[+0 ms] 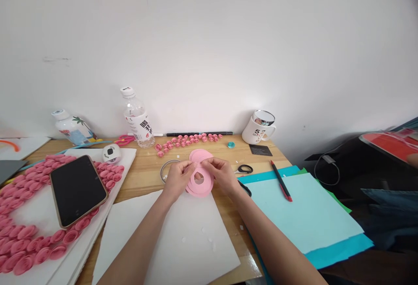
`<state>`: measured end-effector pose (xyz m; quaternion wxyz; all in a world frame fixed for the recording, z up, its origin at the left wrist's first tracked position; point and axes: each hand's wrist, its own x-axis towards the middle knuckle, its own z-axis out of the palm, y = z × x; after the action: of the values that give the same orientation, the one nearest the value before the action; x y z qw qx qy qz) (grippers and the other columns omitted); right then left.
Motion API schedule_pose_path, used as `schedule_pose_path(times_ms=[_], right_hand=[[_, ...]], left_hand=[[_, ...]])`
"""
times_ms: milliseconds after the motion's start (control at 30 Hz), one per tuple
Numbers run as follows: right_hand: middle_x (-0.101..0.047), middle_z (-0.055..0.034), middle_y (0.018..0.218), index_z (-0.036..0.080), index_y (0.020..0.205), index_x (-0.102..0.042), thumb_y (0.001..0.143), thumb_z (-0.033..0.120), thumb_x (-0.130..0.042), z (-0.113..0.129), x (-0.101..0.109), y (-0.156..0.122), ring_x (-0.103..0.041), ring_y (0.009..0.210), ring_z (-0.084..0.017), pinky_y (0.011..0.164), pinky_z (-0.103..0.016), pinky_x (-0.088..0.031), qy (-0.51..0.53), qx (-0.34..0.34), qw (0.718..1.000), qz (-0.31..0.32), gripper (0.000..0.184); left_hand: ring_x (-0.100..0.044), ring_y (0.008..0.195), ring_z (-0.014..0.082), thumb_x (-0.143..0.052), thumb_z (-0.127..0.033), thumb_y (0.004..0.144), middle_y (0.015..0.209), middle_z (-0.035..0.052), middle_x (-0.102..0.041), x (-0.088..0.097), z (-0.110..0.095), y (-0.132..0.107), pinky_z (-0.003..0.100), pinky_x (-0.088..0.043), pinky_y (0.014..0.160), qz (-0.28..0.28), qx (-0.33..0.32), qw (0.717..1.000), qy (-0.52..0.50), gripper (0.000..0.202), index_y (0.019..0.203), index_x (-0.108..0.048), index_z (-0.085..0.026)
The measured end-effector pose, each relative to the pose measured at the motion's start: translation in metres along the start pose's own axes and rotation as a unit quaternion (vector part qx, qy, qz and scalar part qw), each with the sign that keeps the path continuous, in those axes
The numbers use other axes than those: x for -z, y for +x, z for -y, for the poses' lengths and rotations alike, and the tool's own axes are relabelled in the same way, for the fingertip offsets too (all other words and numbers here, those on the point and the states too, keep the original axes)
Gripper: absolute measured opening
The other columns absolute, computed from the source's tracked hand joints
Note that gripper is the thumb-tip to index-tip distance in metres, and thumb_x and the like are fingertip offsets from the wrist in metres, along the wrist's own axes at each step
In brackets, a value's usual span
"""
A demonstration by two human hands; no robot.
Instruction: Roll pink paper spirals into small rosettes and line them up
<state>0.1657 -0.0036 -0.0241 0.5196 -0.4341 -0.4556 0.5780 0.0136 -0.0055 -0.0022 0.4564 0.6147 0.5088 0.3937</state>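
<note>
Both my hands meet over the middle of the wooden desk (143, 176). My left hand (178, 178) and my right hand (222, 174) pinch the top of a pink paper spiral strip (200, 180) that hangs in loose loops between them, above a white sheet (183, 237). Fingers of both hands are closed on the strip's upper edge. Just behind the hands lie rows of small pink rolled paper roses (187, 141) and a grey ring (166, 167).
A phone (76, 189) lies on a white board (127, 158) covered with pink roses (19, 237) at left. Two bottles (139, 119) (72, 129), a white mug (259, 129), scissors (244, 169), a red pencil (281, 180) on light blue paper (303, 215), a black pen (199, 134).
</note>
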Motion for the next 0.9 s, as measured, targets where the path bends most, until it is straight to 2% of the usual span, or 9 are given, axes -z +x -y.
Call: schedule_pose_path(times_ms=[100,200,300,467,633,767,900], right_hand=[[-0.058,0.0001,0.057,0.014,0.063,-0.065,0.069,0.046,-0.062,0.001,0.001,0.001,-0.047,0.051,-0.009,0.050,-0.023,-0.036,0.071,-0.051,0.996,0.027,0.033],[-0.063,-0.0017,0.066,0.015,0.068,-0.067,0.064,0.041,-0.069,0.000,0.002,0.001,-0.051,0.057,-0.010,0.056,-0.024,-0.040,0.119,-0.082,0.988,0.052,0.026],[-0.064,-0.0021,0.071,0.016,0.069,-0.068,0.060,0.036,-0.073,-0.001,0.003,0.001,-0.052,0.060,-0.010,0.058,-0.024,-0.041,0.129,-0.083,0.987,0.050,0.023],[-0.061,0.0015,0.064,0.017,0.067,-0.065,0.062,0.035,-0.073,-0.003,0.001,0.000,-0.049,0.053,-0.007,0.052,-0.021,-0.038,0.146,-0.090,0.983,0.068,0.021],[-0.063,-0.0002,0.068,0.016,0.071,-0.066,0.062,0.035,-0.073,-0.001,-0.001,-0.002,-0.052,0.058,-0.009,0.058,-0.023,-0.040,0.157,-0.095,0.980,0.080,0.023],[-0.063,-0.0003,0.071,0.016,0.063,-0.061,0.065,0.038,-0.070,0.002,-0.001,-0.003,-0.051,0.057,-0.009,0.057,-0.023,-0.039,0.180,-0.091,0.975,0.097,0.024],[-0.064,0.0000,0.069,0.017,0.071,-0.064,0.064,0.035,-0.072,0.004,-0.002,-0.003,-0.053,0.059,-0.010,0.058,-0.023,-0.041,0.183,-0.100,0.974,0.088,0.021]], left_hand=[[-0.043,0.049,0.0087,-0.049,-0.041,0.077,0.055,-0.0002,-0.061,0.001,-0.005,-0.002,0.019,-0.033,0.046,0.015,-0.004,1.000,0.001,0.033,0.064,-0.061,-0.013],[-0.044,0.049,0.0089,-0.049,-0.039,0.078,0.054,-0.0004,-0.060,0.002,-0.008,-0.004,0.019,-0.032,0.045,0.027,-0.008,1.000,0.003,0.031,0.064,-0.061,-0.013],[-0.042,0.047,0.0083,-0.048,-0.038,0.078,0.052,-0.0005,-0.059,0.003,-0.009,-0.004,0.019,-0.031,0.045,0.023,-0.012,1.000,0.007,0.033,0.059,-0.059,-0.013],[-0.037,0.043,0.0067,-0.048,-0.039,0.078,0.049,-0.0016,-0.056,0.004,-0.011,-0.004,0.019,-0.029,0.044,0.024,-0.016,1.000,-0.010,0.034,0.057,-0.056,-0.014],[-0.040,0.046,0.0080,-0.049,-0.040,0.078,0.049,-0.0012,-0.056,0.002,-0.011,-0.006,0.019,-0.031,0.045,0.041,-0.024,0.998,-0.039,0.034,0.057,-0.057,-0.014],[-0.040,0.046,0.0084,-0.050,-0.042,0.077,0.049,-0.0010,-0.056,0.002,-0.010,-0.006,0.020,-0.032,0.045,0.048,-0.015,0.997,-0.053,0.034,0.060,-0.058,-0.014],[-0.043,0.048,0.0098,-0.050,-0.043,0.077,0.050,-0.0005,-0.055,0.002,-0.012,-0.006,0.020,-0.033,0.045,0.052,-0.010,0.997,-0.062,0.033,0.067,-0.061,-0.013]])
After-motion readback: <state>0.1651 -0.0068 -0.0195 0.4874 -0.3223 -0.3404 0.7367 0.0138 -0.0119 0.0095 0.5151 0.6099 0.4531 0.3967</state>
